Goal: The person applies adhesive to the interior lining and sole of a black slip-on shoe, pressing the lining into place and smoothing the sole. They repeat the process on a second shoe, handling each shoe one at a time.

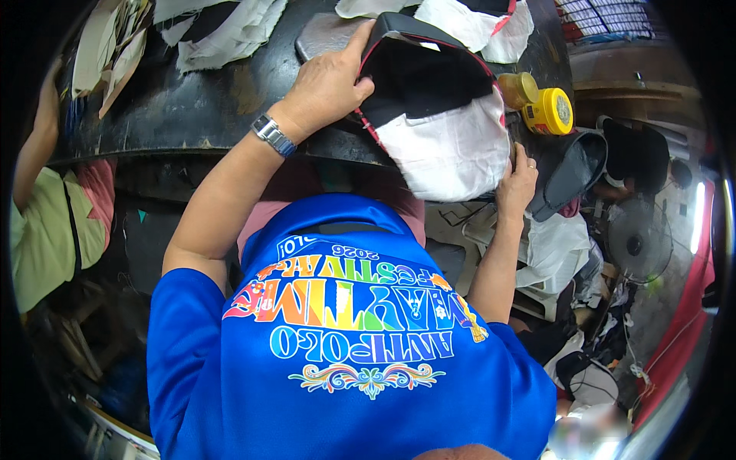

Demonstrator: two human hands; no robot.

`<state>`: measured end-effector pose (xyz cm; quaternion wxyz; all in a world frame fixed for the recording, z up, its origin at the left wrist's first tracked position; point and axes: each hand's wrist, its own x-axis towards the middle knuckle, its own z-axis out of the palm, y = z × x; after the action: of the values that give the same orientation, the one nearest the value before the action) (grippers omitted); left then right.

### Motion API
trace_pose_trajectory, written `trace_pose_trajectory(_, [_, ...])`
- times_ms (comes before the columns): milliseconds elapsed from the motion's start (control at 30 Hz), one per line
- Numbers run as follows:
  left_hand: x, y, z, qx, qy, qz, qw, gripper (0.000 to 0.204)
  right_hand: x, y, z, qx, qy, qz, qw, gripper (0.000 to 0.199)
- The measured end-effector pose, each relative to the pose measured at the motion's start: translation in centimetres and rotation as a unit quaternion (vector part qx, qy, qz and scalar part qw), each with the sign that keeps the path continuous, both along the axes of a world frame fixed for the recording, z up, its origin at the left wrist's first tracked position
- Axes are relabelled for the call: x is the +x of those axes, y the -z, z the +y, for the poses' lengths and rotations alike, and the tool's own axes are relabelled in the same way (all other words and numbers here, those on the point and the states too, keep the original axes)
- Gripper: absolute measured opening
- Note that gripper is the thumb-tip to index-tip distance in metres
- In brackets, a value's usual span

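Both my hands hold a black, pouch-shaped workpiece [441, 142] with a white cloth panel inside and red edging along its rim. It is tilted over the table's near edge, its open side facing me. At its upper left rim, my left hand [326, 86] is closed, thumb on the inner side and index finger stretched along the outside. My right hand [518, 182] grips the lower right edge by the white cloth, and some of its fingers are hidden. A flat dark grey pad [320, 34] lies on the table behind my left hand.
A yellow tub [549, 113] and a smaller amber jar [518, 90] stand right of the workpiece on the dark table [207, 115]. White cloth pieces [230, 34] lie at the back. Another person's arm [40, 134] shows at left. A fan [635, 239] stands at right.
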<state>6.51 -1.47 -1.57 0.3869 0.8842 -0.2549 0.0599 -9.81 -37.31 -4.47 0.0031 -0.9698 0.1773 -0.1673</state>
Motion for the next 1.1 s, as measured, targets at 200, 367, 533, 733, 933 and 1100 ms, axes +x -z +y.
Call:
trace_pose_trajectory(200, [-1.4, 0.2, 1.4, 0.020, -0.060, 0.014, 0.998, 0.084, 0.5, -2.4, 1.5, 0.416, 0.078, -0.088, 0.902, 0.042])
trace_pose_trajectory(367, [-2.0, -0.6, 2.3, 0.036, -0.074, 0.053, 0.995, 0.077, -1.8, -8.8, 10.3, 0.529, -0.139, -0.233, 0.804, 0.045])
trace_pose_trajectory(533, [-1.7, -0.6, 2.1, 0.012, -0.059, 0.011, 0.998, 0.091, 1.9, -8.0, 17.8, 0.252, -0.323, -0.051, 0.911, 0.024])
trace_pose_trajectory(733, [-1.9, -0.6, 2.9, 0.006, -0.059, 0.046, 0.997, 0.090, 0.8, -7.5, 17.7, 0.425, -0.297, -0.018, 0.855, 0.033])
trace_pose_trajectory(933, [-2.0, -1.1, 2.7, -0.004, -0.052, 0.031, 0.998, 0.088, -0.2, -5.8, 17.7, 0.378, -0.324, 0.096, 0.862, 0.043])
trace_pose_trajectory(1100, [-2.1, -2.1, 2.7, -0.009, -0.051, 0.031, 0.998, 0.085, 0.2, -6.5, 17.9, 0.350, -0.260, 0.067, 0.898, 0.040])
